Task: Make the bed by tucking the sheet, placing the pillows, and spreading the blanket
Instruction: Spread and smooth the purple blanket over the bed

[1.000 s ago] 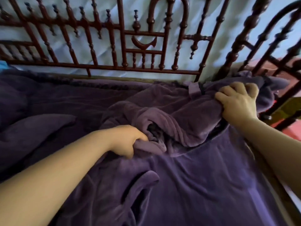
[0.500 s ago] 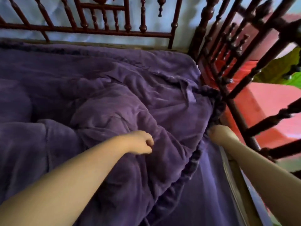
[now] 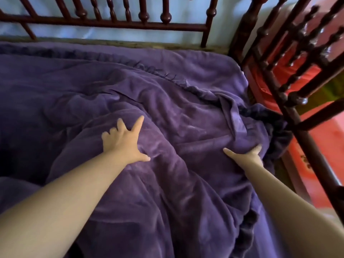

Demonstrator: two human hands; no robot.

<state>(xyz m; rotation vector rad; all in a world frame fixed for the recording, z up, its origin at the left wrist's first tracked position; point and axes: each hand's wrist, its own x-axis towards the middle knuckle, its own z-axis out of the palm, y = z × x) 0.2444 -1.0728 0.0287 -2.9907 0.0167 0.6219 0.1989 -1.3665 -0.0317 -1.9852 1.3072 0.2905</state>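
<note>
Blanket (image 3: 176, 127) is the big purple fuzzy thing lying all over the bed, reaching up close to the dark red wooden headboard (image 3: 115, 25) at the top of the head view. It is still bumpy and wrinkled in the middle.

A second ago both hands were squeezing bunches of the blanket. Now the bunch is gone and the blanket is lying much flatter and wider, close to the headboard.

Left hand (image 3: 123, 142) is lying flat on a big bump of the blanket, well below the headboard. Its fingers (image 3: 138, 121) are spreading out straight and are pressing down, not grabbing.

Right hand (image 3: 250, 155) is sitting at the blanket's frilly edge, below the headboard's corner post (image 3: 242, 30) and next to the side rail (image 3: 290, 101). Its thumb is sticking out, and its other fingers are curling into the fluffy edge, so it looks like it is holding the blanket there. They are partly hiding in the cloth.

This means the pulling part looks almost done, and the smoothing part is starting. The bumps are still needing a good pat down. No pillows are showing here.
</note>
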